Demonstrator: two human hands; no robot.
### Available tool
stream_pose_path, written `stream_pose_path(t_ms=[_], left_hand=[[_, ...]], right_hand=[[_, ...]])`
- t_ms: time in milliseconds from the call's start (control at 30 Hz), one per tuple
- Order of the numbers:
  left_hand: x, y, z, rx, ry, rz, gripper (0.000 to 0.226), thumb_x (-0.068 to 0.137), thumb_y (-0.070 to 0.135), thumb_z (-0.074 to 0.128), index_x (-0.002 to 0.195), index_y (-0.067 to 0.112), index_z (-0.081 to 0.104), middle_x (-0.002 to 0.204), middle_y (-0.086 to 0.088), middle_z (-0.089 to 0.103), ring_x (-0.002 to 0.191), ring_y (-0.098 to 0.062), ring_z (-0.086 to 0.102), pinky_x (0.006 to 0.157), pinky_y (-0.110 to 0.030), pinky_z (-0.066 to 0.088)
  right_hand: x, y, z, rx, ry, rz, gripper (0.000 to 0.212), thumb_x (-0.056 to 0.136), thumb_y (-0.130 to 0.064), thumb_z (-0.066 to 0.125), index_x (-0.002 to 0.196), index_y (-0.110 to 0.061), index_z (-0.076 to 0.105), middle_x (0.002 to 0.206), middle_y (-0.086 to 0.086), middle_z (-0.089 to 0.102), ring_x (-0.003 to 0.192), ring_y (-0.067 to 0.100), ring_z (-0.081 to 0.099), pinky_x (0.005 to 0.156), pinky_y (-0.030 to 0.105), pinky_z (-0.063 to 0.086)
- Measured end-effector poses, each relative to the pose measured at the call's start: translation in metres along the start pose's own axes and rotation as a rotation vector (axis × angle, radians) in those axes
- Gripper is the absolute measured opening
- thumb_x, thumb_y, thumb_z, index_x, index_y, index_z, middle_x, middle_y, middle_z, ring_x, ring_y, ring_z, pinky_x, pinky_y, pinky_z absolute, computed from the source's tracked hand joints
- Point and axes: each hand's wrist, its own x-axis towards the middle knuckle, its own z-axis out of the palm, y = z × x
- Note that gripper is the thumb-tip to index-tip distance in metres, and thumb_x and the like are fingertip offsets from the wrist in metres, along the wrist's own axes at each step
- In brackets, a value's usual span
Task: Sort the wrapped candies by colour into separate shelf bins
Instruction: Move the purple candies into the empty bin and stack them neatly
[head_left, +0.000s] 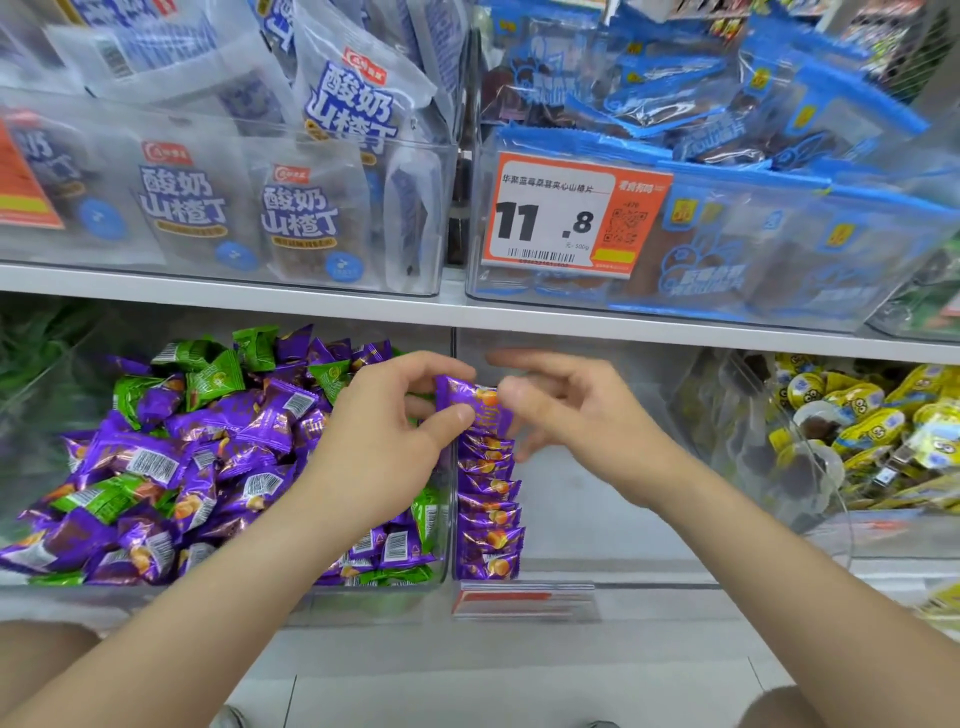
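Observation:
A clear bin (441, 530) on the lower shelf holds a heap of purple candies (156, 457) mixed with green candies (213, 376). In the bin to its right (597, 509), a neat row of purple candies (488, 519) stands against the left wall. My left hand (395, 431) pinches one purple candy (470, 402) at the far end of that row. My right hand (566, 410) touches the same candy's right edge with loosely bent fingers; whether it grips the wrapper is unclear.
A bin of yellow wrapped sweets (857, 431) stands at the lower right. On the upper shelf (311, 304) are bins of white snack bags (291, 208) and blue snack bags (779, 156), with an orange price tag (571, 213). A red label holder (524, 597) fronts the lower shelf.

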Motion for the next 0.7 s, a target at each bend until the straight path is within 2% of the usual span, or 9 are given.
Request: stream_pose_path(t_ms=[67, 100, 167, 233, 300, 367, 467, 533, 700], left_hand=[[0.000, 0.002, 0.001, 0.019, -0.007, 0.041, 0.027, 0.089, 0.013, 0.081, 0.111, 0.027, 0.073, 0.091, 0.012, 0.078, 0.084, -0.003, 0.074, 0.072, -0.019, 0.056], [-0.001, 0.003, 0.001, 0.024, -0.010, 0.051, 0.028, 0.088, 0.017, 0.082, 0.112, 0.027, 0.072, 0.092, 0.014, 0.078, 0.086, -0.003, 0.074, 0.072, -0.017, 0.055], [-0.002, 0.002, 0.002, 0.131, 0.030, 0.082, 0.031, 0.087, 0.030, 0.082, 0.116, 0.033, 0.070, 0.100, 0.018, 0.075, 0.091, 0.000, 0.070, 0.070, -0.012, 0.048], [-0.003, -0.001, 0.004, 0.313, 0.080, 0.106, 0.037, 0.088, 0.043, 0.078, 0.123, 0.039, 0.066, 0.113, 0.017, 0.064, 0.095, 0.000, 0.063, 0.075, -0.016, 0.044], [-0.004, -0.005, 0.005, 0.405, 0.046, 0.053, 0.046, 0.089, 0.047, 0.074, 0.131, 0.036, 0.061, 0.120, 0.008, 0.053, 0.097, -0.003, 0.060, 0.084, -0.024, 0.046], [-0.003, -0.007, 0.008, 0.442, -0.032, -0.033, 0.055, 0.091, 0.046, 0.072, 0.140, 0.030, 0.052, 0.124, 0.004, 0.053, 0.097, -0.008, 0.060, 0.090, -0.031, 0.048], [-0.002, -0.008, 0.012, 0.419, -0.073, -0.100, 0.059, 0.096, 0.041, 0.068, 0.147, 0.024, 0.044, 0.123, 0.004, 0.056, 0.091, -0.010, 0.064, 0.089, -0.034, 0.050], [0.001, -0.010, 0.014, 0.431, -0.060, -0.101, 0.059, 0.097, 0.039, 0.065, 0.148, 0.022, 0.042, 0.123, 0.004, 0.056, 0.094, -0.012, 0.063, 0.089, -0.035, 0.049], [0.002, -0.014, 0.015, 0.439, -0.036, -0.095, 0.056, 0.097, 0.038, 0.063, 0.147, 0.023, 0.043, 0.123, 0.005, 0.056, 0.094, -0.011, 0.063, 0.088, -0.035, 0.049]], right_hand=[[-0.010, -0.004, 0.001, -0.050, -0.052, -0.047, 0.038, 0.086, -0.019, 0.081, 0.124, -0.015, 0.073, 0.102, 0.005, 0.080, 0.080, 0.013, 0.071, 0.070, 0.027, 0.058], [-0.011, -0.003, -0.001, -0.049, -0.048, -0.055, 0.037, 0.085, -0.016, 0.082, 0.121, -0.014, 0.075, 0.103, 0.005, 0.080, 0.085, 0.014, 0.073, 0.074, 0.026, 0.059], [-0.006, 0.003, -0.010, -0.053, -0.011, -0.045, 0.030, 0.085, -0.014, 0.082, 0.115, -0.014, 0.077, 0.103, 0.006, 0.080, 0.092, 0.017, 0.075, 0.083, 0.033, 0.061], [0.006, 0.022, -0.025, -0.148, 0.106, -0.019, 0.024, 0.087, -0.015, 0.083, 0.111, -0.017, 0.078, 0.101, 0.002, 0.081, 0.093, 0.016, 0.075, 0.090, 0.038, 0.060], [0.019, 0.051, -0.044, -0.358, 0.259, 0.025, 0.019, 0.086, -0.022, 0.085, 0.104, -0.023, 0.079, 0.096, -0.005, 0.080, 0.091, 0.013, 0.074, 0.089, 0.041, 0.060], [0.028, 0.077, -0.058, -0.582, 0.327, 0.080, 0.016, 0.083, -0.026, 0.085, 0.099, -0.026, 0.079, 0.092, -0.007, 0.079, 0.088, 0.014, 0.074, 0.083, 0.037, 0.059], [0.038, 0.099, -0.062, -0.809, 0.270, 0.109, 0.019, 0.088, -0.019, 0.077, 0.106, -0.022, 0.081, 0.101, 0.001, 0.079, 0.093, 0.023, 0.071, 0.073, 0.024, 0.042], [0.046, 0.105, -0.059, -0.880, 0.224, 0.073, 0.024, 0.090, -0.016, 0.073, 0.113, -0.019, 0.080, 0.109, 0.002, 0.079, 0.100, 0.025, 0.068, 0.074, 0.018, 0.035], [0.068, 0.117, -0.049, -0.966, 0.207, 0.056, 0.023, 0.090, -0.016, 0.072, 0.111, -0.022, 0.077, 0.108, 0.002, 0.076, 0.100, 0.031, 0.066, 0.081, 0.028, 0.047]])
